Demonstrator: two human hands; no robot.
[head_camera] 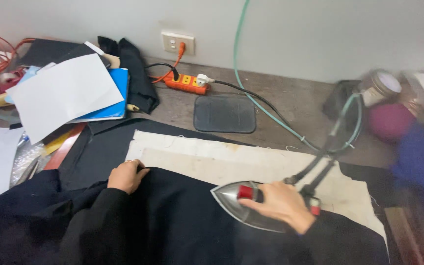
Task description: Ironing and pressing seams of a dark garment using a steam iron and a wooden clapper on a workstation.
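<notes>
Open pass ahead over the cream pad and bare counter by the flat dark mat. Left side blocked by a pile of papers; cords and hose cross right, jar beyond.

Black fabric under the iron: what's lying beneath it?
A cream pressing cloth shows past the black fabric, spreading out toward the wall and right. The iron, in the right hand, sits on top. How far the cloth runs underneath is covered.
</notes>
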